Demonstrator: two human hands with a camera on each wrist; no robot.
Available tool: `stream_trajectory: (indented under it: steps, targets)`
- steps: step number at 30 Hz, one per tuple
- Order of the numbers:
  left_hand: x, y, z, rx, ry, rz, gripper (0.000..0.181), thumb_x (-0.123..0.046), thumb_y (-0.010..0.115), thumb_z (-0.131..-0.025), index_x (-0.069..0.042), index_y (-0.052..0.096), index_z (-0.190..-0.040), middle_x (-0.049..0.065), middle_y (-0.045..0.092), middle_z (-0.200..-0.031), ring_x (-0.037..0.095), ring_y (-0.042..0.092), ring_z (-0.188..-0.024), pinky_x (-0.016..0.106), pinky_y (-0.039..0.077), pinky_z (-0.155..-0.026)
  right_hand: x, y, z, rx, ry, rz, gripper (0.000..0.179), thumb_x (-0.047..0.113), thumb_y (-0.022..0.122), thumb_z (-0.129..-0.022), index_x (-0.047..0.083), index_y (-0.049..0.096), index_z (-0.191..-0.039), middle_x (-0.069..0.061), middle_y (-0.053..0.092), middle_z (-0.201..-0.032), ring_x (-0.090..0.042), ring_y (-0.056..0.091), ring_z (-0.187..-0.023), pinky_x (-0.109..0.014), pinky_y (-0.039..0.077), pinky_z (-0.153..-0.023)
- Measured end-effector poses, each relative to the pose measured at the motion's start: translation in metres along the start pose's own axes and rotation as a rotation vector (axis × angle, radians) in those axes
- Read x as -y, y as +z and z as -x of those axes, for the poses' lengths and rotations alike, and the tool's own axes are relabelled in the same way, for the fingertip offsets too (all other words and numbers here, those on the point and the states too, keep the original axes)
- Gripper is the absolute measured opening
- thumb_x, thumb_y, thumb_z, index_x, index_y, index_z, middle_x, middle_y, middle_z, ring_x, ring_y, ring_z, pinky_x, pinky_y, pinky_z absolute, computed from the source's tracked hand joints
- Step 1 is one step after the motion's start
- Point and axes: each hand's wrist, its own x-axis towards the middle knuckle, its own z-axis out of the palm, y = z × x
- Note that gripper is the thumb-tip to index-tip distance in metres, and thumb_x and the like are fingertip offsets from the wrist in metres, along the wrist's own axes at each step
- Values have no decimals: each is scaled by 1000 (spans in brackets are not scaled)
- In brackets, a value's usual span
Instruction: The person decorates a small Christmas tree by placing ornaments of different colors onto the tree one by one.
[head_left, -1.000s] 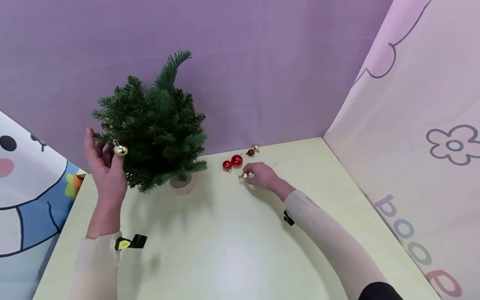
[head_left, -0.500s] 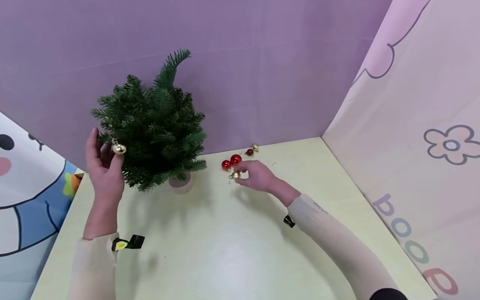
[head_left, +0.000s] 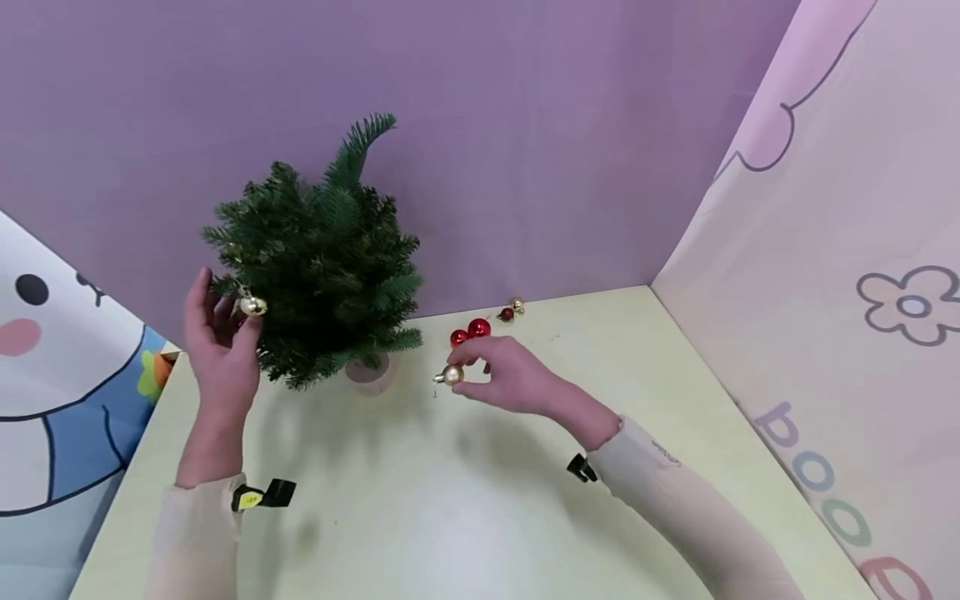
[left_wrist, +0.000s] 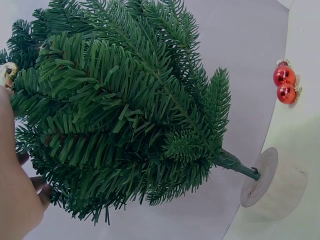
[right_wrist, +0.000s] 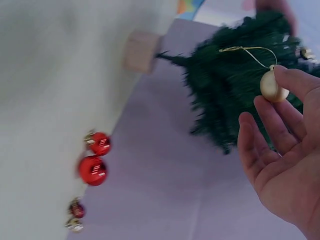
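Observation:
A small green artificial Christmas tree (head_left: 322, 250) stands on a round pale wooden base (left_wrist: 275, 185) at the table's back left. At its left side, my left hand (head_left: 225, 358) has its fingers curled about a branch tip. A shiny gold bauble (head_left: 253, 306) hangs there by the thumb. My right hand (head_left: 513, 375) pinches a matte gold bauble (right_wrist: 272, 86) between thumb and fingers above the table, right of the base. From the bauble's cap trails a thin gold loop (right_wrist: 255, 55). Branches partly hide my left fingers in the left wrist view.
Two bright red baubles (head_left: 479, 327) lie near the table's back edge, partly behind my right hand. Further right lie a small dark red bauble (head_left: 507, 314) and a small gold bauble (head_left: 517, 305). A purple backdrop (head_left: 525, 167) rises behind the table (head_left: 420, 500).
My right hand has lifted the matte gold bauble from beside the red baubles and brought it left and nearer me. The left hand stays at the tree's left side.

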Motion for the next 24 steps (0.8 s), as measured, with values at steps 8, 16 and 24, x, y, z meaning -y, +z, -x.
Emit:
stream_trajectory:
  steps: [8,16,24]
  targets:
    - [3,-1,-1,-17,3,-25,61,10,49,-81,-13,33,-136,6,27,-137,26,33,-119,30,31,-94,34,-12,-6,-19,-101,-60,24,29,66,-78,23,60,-101,19,55,-93,3,49,-86,-19,43,-64]
    - [-6,2,-1,-53,23,-70,56,8,48,-81,-10,35,-133,2,29,-137,24,30,-122,32,28,-96,57,-18,-22,-19,-141,-27,22,34,62,-80,26,60,-100,22,54,-94,5,48,-86,-17,42,-65]
    - [-17,7,0,-117,37,-99,45,8,47,-82,-6,44,-125,6,33,-132,23,33,-120,32,30,-93,78,-25,-37,-58,-181,-84,24,34,63,-79,24,59,-101,21,54,-93,5,47,-85,-17,41,-65]
